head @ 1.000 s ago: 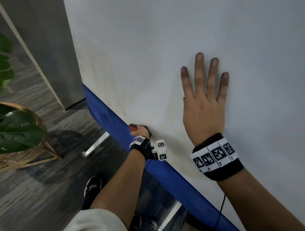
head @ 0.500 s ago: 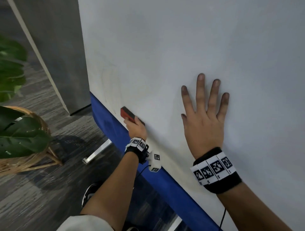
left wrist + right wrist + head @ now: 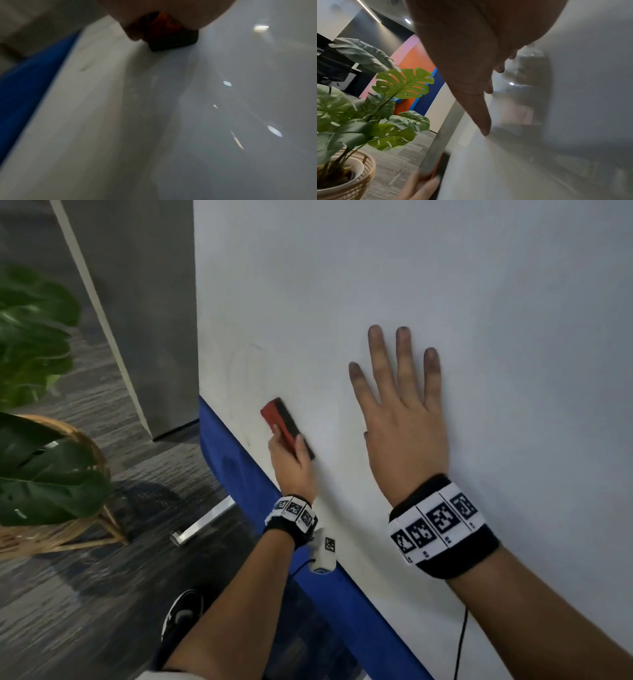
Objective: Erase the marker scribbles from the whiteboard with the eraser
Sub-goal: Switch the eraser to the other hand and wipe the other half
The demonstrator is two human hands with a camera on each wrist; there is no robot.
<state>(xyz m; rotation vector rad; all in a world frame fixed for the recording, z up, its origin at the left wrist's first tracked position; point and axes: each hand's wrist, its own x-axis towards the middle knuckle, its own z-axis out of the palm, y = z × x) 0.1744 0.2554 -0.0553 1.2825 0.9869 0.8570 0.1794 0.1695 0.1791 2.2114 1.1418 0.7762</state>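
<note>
The whiteboard [image 3: 445, 285] fills most of the head view, with a blue lower frame [image 3: 239, 470]. Only faint grey traces of scribble [image 3: 246, 361] show near its lower left. My left hand [image 3: 291, 463] grips a red eraser with a black pad [image 3: 286, 424] and holds the pad against the board just above the blue frame. The left wrist view shows the eraser [image 3: 169, 35] pressed to the board under my palm. My right hand [image 3: 400, 412] lies flat on the board to the right, fingers spread and straight; its fingertips [image 3: 404, 332] look smudged dark.
A potted leafy plant in a wicker basket [image 3: 51, 474] stands on the grey carpet at the left. A grey pillar [image 3: 137, 302] rises beside the board's left edge. A metal foot of the board stand [image 3: 205, 520] lies on the floor by my shoe [image 3: 181, 611].
My left hand has slid the eraser up the board from the blue frame's edge. The right hand stays flat on the board.
</note>
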